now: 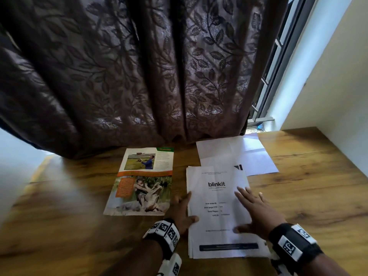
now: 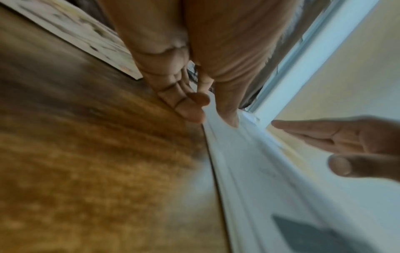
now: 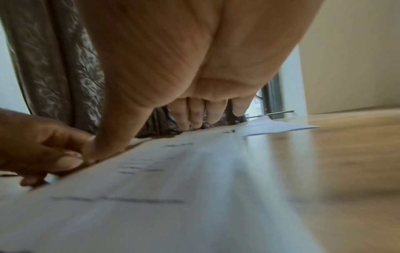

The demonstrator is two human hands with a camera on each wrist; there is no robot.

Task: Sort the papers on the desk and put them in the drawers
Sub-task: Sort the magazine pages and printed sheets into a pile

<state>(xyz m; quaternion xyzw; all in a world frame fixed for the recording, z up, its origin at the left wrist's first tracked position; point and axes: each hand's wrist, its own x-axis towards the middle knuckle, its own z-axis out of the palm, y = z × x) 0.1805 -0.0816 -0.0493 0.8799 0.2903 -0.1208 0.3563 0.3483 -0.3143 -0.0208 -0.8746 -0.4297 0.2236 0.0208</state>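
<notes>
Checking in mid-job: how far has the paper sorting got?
Done: papers lie in three groups on the desk. In hand: left hand grips the blinkit stack's left edge, right hand lies flat on top. Left: colour magazine page and white sheets untouched; no drawer in view.

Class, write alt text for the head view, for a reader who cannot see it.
Both hands handle a white paper stack on a wooden desk: the left hand grips its edge, the right hand lies flat on top. A magazine lies left, curtain behind.

Glossy wood-grain desk (image 1: 298,186), matt white paper stack (image 1: 217,198), glossy printed magazine page (image 1: 142,182), leaf-patterned cloth curtain (image 1: 129,76).
</notes>
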